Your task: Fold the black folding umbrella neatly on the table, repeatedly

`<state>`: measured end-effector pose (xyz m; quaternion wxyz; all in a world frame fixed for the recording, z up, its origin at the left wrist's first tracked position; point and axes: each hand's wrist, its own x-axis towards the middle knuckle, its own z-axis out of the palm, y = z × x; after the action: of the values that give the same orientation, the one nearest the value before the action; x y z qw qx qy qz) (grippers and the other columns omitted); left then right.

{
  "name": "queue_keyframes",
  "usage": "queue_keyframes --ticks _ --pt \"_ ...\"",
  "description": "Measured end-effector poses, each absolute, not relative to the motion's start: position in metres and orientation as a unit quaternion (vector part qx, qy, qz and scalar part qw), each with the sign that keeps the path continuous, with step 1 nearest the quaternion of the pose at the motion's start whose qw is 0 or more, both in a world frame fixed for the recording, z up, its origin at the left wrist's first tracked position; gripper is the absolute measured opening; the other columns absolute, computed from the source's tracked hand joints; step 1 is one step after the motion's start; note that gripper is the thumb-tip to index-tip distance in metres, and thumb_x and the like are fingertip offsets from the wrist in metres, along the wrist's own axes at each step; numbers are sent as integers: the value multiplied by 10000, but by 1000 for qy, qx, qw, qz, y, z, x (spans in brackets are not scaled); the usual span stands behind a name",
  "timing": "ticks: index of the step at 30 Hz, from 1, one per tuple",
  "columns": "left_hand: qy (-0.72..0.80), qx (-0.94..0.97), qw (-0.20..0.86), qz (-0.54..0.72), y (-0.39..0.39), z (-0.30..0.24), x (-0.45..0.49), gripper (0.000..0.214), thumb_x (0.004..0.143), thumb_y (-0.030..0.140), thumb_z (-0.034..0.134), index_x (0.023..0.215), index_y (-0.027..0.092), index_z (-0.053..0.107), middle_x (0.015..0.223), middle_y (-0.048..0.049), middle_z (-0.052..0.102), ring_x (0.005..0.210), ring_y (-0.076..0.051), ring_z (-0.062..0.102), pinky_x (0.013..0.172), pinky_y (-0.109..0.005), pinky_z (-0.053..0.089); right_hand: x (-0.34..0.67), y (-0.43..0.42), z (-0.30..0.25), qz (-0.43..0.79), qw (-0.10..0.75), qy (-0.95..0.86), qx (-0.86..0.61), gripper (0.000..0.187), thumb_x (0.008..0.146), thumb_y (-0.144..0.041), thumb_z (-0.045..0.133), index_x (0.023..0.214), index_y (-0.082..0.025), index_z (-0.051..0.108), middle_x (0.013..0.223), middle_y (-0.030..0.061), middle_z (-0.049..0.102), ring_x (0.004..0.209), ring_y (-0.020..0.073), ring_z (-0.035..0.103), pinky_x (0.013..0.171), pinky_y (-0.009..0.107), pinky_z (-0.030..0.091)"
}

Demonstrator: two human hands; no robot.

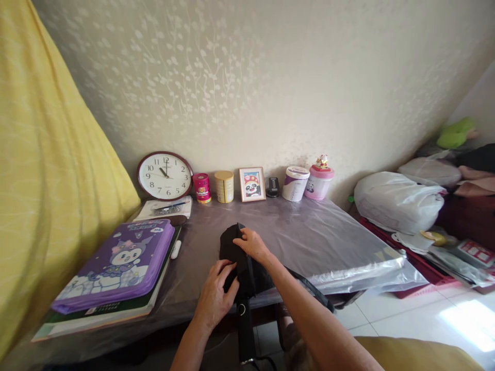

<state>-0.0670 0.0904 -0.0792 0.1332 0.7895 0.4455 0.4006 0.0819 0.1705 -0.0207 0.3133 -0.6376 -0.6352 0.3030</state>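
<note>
Clock (165, 175) with a dark red rim stands against the wall (348, 103), left of the picture frame (252, 184). Just left of that frame you have a yellow tin (224, 186), then a red can (202, 188). Right of the frame come a small black object (273, 187) and 2 canisters: a white and purple canister (296, 184), then a pink canister (319, 184) topped by a figurine (322, 162). Nearer you and well left of the frame, a purple folder (119, 263) lies on a green book (172, 250). Your right forearm (309, 299) passes in front of part of the black umbrella (245, 273).

That umbrella is on your side of the frame, its handle (245, 330) pointing towards you. Your left hand (214, 293) is at its left side, thumb and forefinger bent with the cloth between them. Your right hand (253, 245) is at the end closest to the frame, thumb and forefinger closed on the cloth's edge; how its other fingers stand, you cannot tell
</note>
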Motion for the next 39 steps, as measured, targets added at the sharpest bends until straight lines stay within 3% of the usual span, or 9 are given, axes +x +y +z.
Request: queue_keyframes --ticks 7,15,19,24,28,33,39 --pt "461 782 144 394 89 -75 -67 251 806 231 480 1051 214 536 1098 -68 525 1021 -207 538 883 -390 476 77 168 -18 351 328 -620 -621 410 725 -275 594 1110 -139 566 875 47 634 575 102 554 403 174 410" --pt "461 781 161 390 90 -74 -70 252 827 262 459 1056 218 553 1074 -66 537 974 -201 566 840 -380 494 75 169 -28 375 298 -663 -576 394 773 -237 563 1153 -145 520 637 -24 634 516 94 581 515 195 458" --pt "462 779 176 386 90 -73 -70 254 839 275 443 1061 219 554 1082 -70 533 983 -205 559 853 -390 479 76 165 -25 367 285 -702 -540 290 799 -180 499 1080 -158 566 655 -22 649 563 92 592 590 213 463" --pt "472 744 222 417 91 -72 -71 236 802 247 449 1015 200 540 1022 -63 565 967 -209 561 853 -395 461 76 155 -26 304 278 -751 -516 217 735 -133 569 929 -192 647 735 -17 651 691 103 593 671 219 448" --pt "488 702 271 441 92 -73 -74 194 778 194 401 933 195 519 889 -34 595 826 -176 591 755 -349 482 74 142 -28 226 251 -807 -484 221 719 -118 579 906 -196 665 853 7 646 736 109 565 700 222 431" --pt "508 673 275 462 94 -75 -77 157 806 198 360 866 208 505 810 -5 608 732 -148 595 666 -290 476 73 129 -30 131 218 -864 -435 182 763 -147 570 912 -205 655 883 10 648 826 138 539 766 248 406" --pt "524 646 264 488 98 -71 -78 187 854 313 386 888 210 538 848 -21 622 778 -164 606 704 -306 488 76 123 -34 75 195 -908 -364 135 834 -218 529 850 -192 661 890 26 659 814 141 540 799 265 387"
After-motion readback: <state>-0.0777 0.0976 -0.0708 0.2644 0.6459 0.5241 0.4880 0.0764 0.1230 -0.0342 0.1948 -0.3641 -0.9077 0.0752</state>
